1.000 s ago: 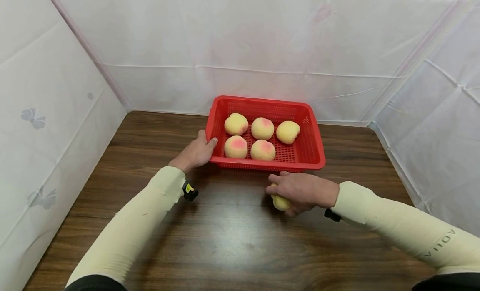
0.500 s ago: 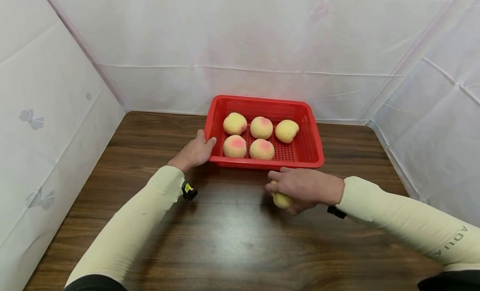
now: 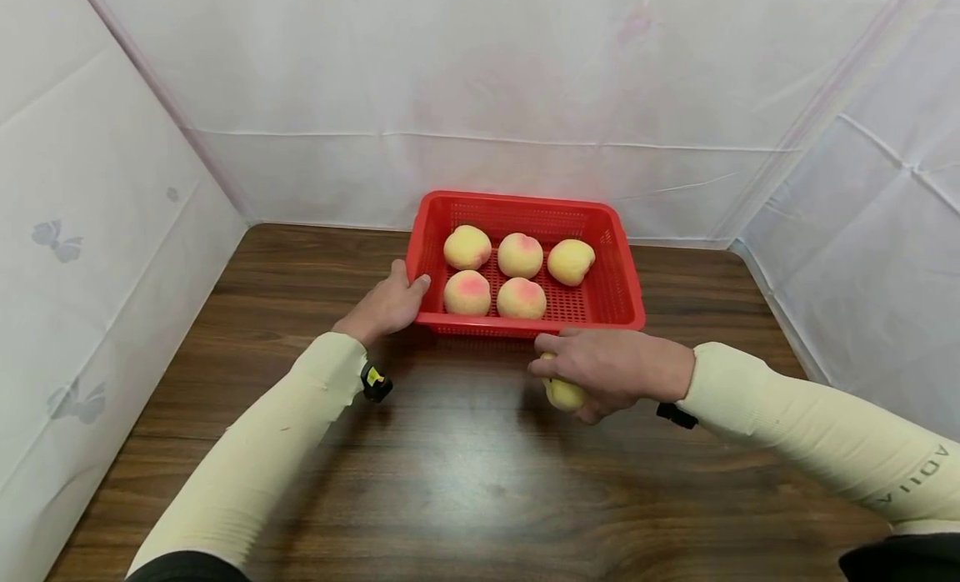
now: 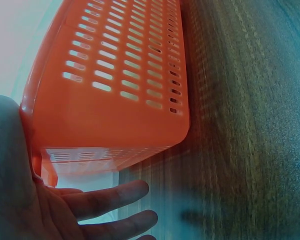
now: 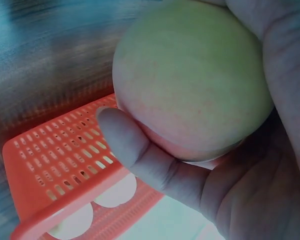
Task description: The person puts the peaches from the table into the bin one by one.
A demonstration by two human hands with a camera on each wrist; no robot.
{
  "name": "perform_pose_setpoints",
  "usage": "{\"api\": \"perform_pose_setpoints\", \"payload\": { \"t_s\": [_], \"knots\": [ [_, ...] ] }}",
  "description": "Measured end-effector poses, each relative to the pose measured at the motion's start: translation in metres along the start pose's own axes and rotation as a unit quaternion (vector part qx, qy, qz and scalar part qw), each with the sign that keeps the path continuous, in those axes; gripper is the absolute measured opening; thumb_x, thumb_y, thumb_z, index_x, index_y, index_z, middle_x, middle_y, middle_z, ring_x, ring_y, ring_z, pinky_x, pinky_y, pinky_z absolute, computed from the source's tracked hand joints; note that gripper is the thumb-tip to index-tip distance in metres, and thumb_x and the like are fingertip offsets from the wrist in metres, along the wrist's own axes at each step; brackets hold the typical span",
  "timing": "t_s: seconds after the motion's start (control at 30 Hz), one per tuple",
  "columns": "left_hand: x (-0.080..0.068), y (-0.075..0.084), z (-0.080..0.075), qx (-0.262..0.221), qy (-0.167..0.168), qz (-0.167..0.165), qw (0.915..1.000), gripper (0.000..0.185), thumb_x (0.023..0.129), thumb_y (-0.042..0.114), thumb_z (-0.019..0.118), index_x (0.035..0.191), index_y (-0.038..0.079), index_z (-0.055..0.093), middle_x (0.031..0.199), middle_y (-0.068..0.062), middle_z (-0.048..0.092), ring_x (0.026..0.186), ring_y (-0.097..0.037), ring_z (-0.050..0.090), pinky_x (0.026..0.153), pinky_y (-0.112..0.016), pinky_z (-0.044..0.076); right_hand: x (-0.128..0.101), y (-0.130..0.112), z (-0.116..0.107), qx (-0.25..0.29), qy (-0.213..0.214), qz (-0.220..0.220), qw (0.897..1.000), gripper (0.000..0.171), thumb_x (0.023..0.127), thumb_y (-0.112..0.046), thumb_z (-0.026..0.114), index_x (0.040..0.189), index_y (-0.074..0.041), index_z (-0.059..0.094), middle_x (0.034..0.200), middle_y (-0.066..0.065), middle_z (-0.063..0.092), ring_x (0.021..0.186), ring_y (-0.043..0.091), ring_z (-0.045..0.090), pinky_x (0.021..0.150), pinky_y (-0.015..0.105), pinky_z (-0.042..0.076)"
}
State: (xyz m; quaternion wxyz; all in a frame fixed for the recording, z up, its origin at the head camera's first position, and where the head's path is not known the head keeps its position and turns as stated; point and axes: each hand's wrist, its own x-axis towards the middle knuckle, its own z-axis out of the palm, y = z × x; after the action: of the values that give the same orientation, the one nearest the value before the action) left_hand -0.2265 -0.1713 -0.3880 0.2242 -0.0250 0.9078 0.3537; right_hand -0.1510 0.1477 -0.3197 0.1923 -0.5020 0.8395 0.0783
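My right hand grips a peach, thumb and fingers curled round it, just in front of the near side of a red plastic basket. In the right wrist view, the held peach looks yellow-green with a pink flush below. My left hand holds the basket at its near left corner, thumb over the rim. Its fingers reach along the outside in the left wrist view. Inside the basket sit several peaches, among them a pink-topped peach at the front left and a yellow peach at the back right.
The basket stands on a dark wood-grain table, near its back edge. White sheeting rises behind the table and along both sides. Within the basket, bare mesh floor shows at the front right.
My right hand has moved slightly away from me, carrying the peach closer to the basket's near rim. The left hand keeps its hold on the basket. The head view has shifted a little.
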Motion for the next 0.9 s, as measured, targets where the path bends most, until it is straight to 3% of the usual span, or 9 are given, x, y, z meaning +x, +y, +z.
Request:
{"api": "perform_pose_setpoints", "payload": {
  "t_s": [0.67, 0.9],
  "knots": [
    [0.001, 0.000, 0.001, -0.010, -0.003, -0.006, 0.9999, 0.056, 0.110, 0.044, 0.038, 0.150, 0.007, 0.022, 0.114, -0.015, 0.055, 0.096, -0.027, 0.057, 0.079, -0.037, 0.047, -0.004, 0.014, -0.014, 0.025, 0.031, 0.020, 0.999, 0.071, 0.069, -0.029, 0.095, 0.132, -0.019, 0.063, 0.119, -0.001, 0.058, 0.102, 0.017, 0.057, 0.083, 0.033, 0.057],
    [0.000, 0.000, 0.001, -0.012, -0.004, -0.003, 0.9999, 0.054, 0.111, 0.042, 0.038, 0.149, 0.007, 0.023, 0.114, -0.016, 0.055, 0.096, -0.027, 0.057, 0.079, -0.037, 0.047, -0.005, 0.024, -0.022, 0.041, 0.041, 0.047, 0.997, 0.068, 0.072, -0.028, 0.094, 0.132, -0.021, 0.063, 0.123, -0.001, 0.057, 0.106, 0.018, 0.057, 0.087, 0.035, 0.057]
  ]
}}
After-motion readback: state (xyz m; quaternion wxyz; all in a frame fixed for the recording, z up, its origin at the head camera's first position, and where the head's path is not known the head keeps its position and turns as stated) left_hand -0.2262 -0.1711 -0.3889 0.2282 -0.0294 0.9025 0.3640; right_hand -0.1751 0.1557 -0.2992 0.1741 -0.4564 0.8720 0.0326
